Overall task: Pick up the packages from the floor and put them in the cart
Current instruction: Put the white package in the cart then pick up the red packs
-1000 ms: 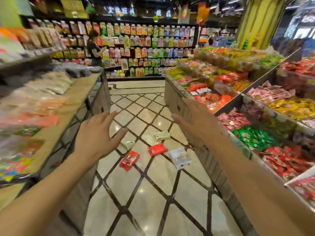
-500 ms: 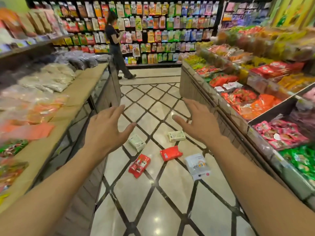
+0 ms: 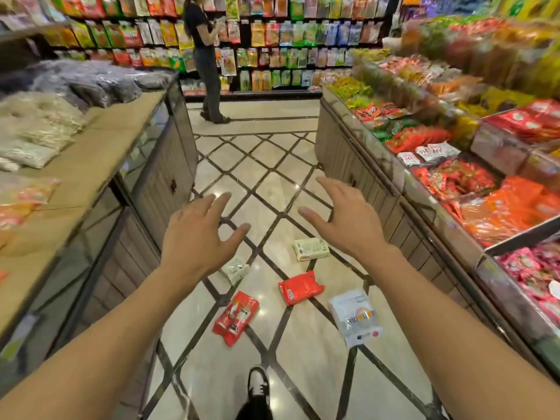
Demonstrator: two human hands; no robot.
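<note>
Head view shows you have not begun: your left hand [image 3: 197, 237] and right hand [image 3: 348, 219] hover spread and empty, while five packages [image 3: 300, 287] lie on the floor [image 3: 303, 359] at lower centre. No cart is visible.

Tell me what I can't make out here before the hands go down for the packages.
- Cart: not in the head view at all.
- Pale green-white package: its near-left part sits behind the left hand.
- White pouch and red packet: print too small to read.
- Goods on the left counter: blurred.
- Both hands, right hand included: open, holding nothing.
</note>
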